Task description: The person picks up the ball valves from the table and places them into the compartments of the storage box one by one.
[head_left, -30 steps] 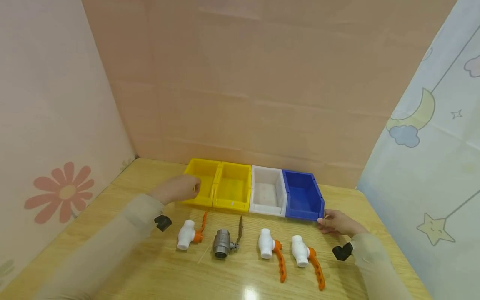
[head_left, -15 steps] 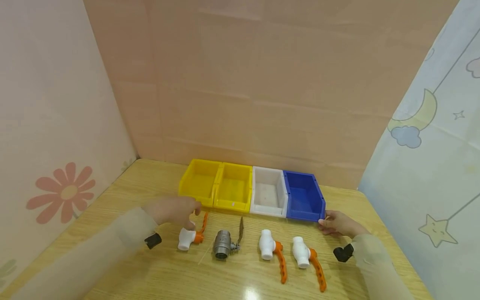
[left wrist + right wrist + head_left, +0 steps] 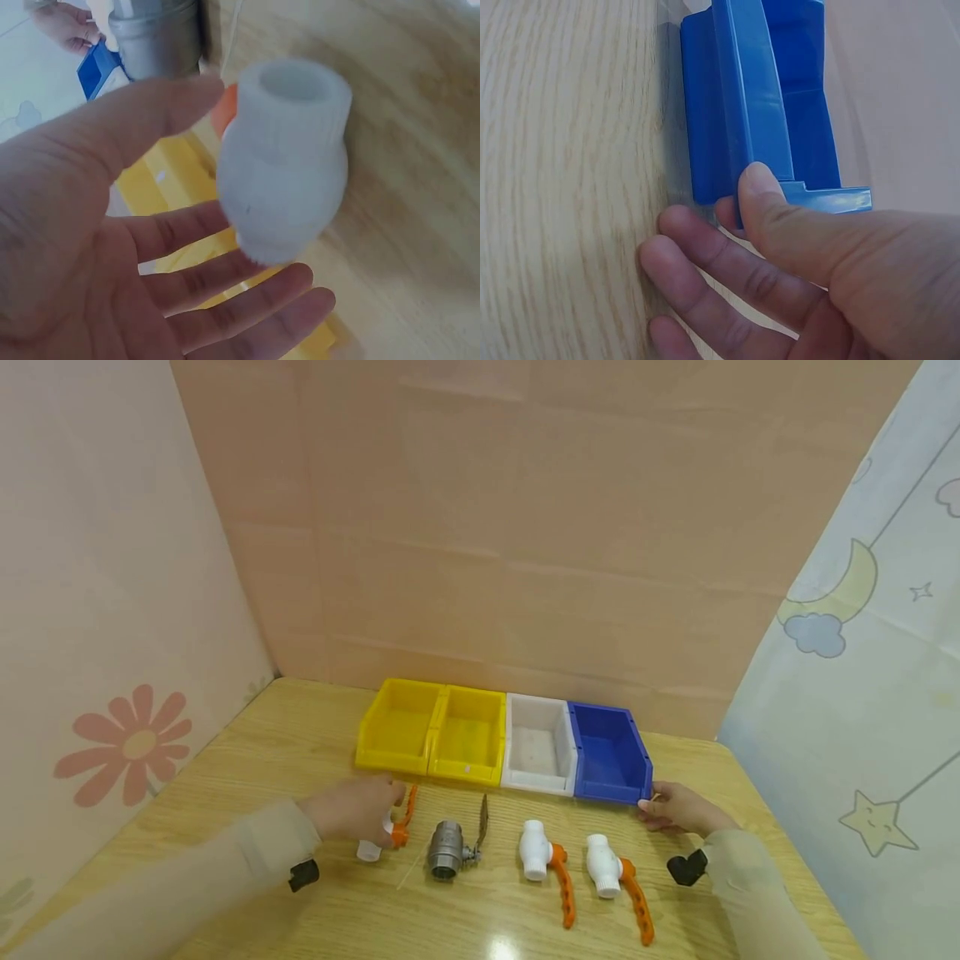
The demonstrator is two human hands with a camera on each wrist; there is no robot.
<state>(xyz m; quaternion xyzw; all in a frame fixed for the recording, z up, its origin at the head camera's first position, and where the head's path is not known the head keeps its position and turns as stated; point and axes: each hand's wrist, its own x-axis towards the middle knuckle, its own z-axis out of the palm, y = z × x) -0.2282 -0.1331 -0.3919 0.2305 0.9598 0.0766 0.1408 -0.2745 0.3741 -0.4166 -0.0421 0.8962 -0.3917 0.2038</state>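
White plastic valve point(image 3: 289, 165) with orange handle point(image 3: 411, 806), leftmost in the row on the wooden desk point(image 3: 450, 927), near the front of the yellow bins. Left hand point(image 3: 352, 810) is over it: in the left wrist view thumb and fingers are spread fairly wide about the body, fingers loosely extended, thumb tip by the orange part. Whether skin actually touches the valve is hard to tell from this angle. Valve's open end faces the left wrist camera; handle points toward the bins.

Right hand point(image 3: 678, 807) pinches the front corner of the blue bin point(image 3: 606, 760), thumb on the rim, other fingers loosely bent near the desk.

Next in the row, to the right: steel valve point(image 3: 446, 850), lever pointing toward the bins, thin pale strand point(image 3: 408, 870) just beside it. Then middle white valve point(image 3: 534, 852) and rightmost white valve point(image 3: 603, 866), both with orange handles angled toward the person.

Bins side by side behind the row, left to right: outer yellow bin point(image 3: 401, 727), inner yellow bin point(image 3: 468, 735), white bin point(image 3: 536, 752), blue bin. Peach backdrop point(image 3: 480, 527) behind; flower print on left panel point(image 3: 135, 743), moon and star on right panel point(image 3: 832, 718). Pale sleeves point(image 3: 225, 868) on both arms.
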